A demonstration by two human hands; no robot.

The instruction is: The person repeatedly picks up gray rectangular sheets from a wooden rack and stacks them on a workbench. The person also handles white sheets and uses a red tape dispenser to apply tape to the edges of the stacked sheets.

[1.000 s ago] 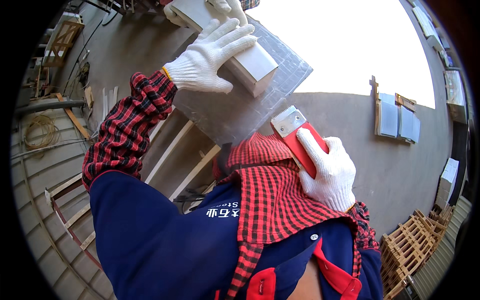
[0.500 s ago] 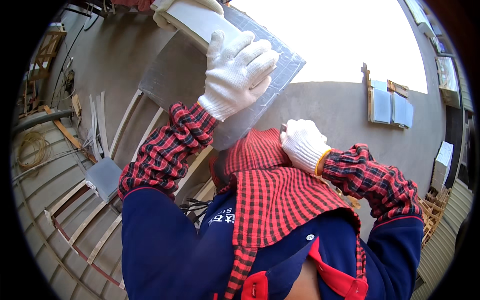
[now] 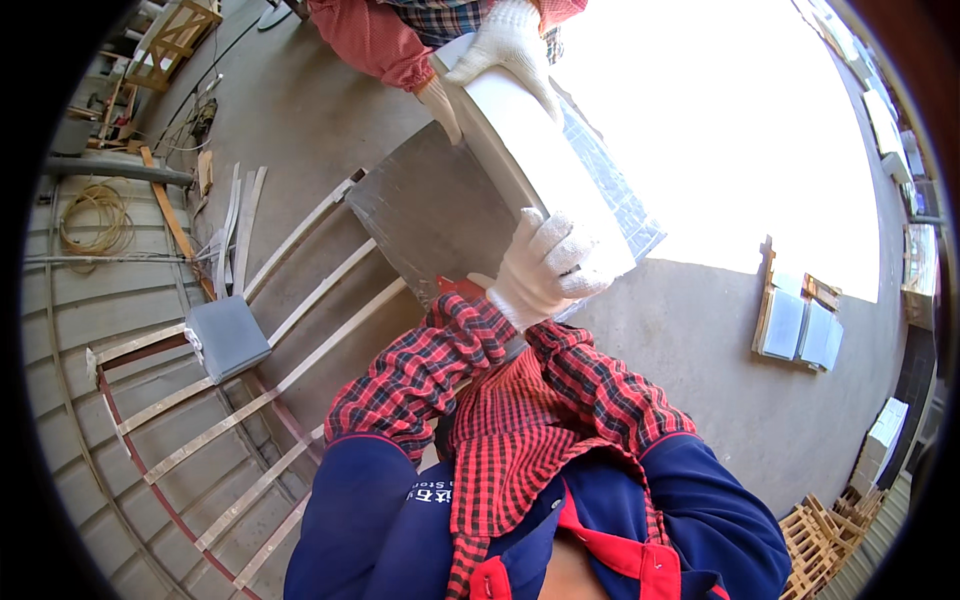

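Note:
A long white slab (image 3: 545, 165) lies slantwise above a grey, scuffed film-covered board (image 3: 420, 195). My left hand (image 3: 550, 270), in a white knit glove, is at the slab's near end, its fingers bent against it. My right forearm (image 3: 610, 390), in a red plaid sleeve, reaches in under the left wrist; the right hand is mostly hidden there. A small red object (image 3: 460, 288) shows just left of the gloves, its kind unclear. At the slab's far end a co-worker's gloved hand (image 3: 508, 50) rests on top, with their other glove (image 3: 440, 108) along the left edge.
To the left runs a slatted frame (image 3: 300, 335) carrying a grey block (image 3: 228, 335). Loose strips (image 3: 240, 225) and a coiled hose (image 3: 95, 220) lie beyond. Pale panels on a wooden pallet (image 3: 800, 315) stand at right, and stacked pallets (image 3: 825, 540) at lower right.
My left hand has come down and closed in on the slab's near end. My right hand has moved up and left, under the left wrist. The co-worker has come further into view.

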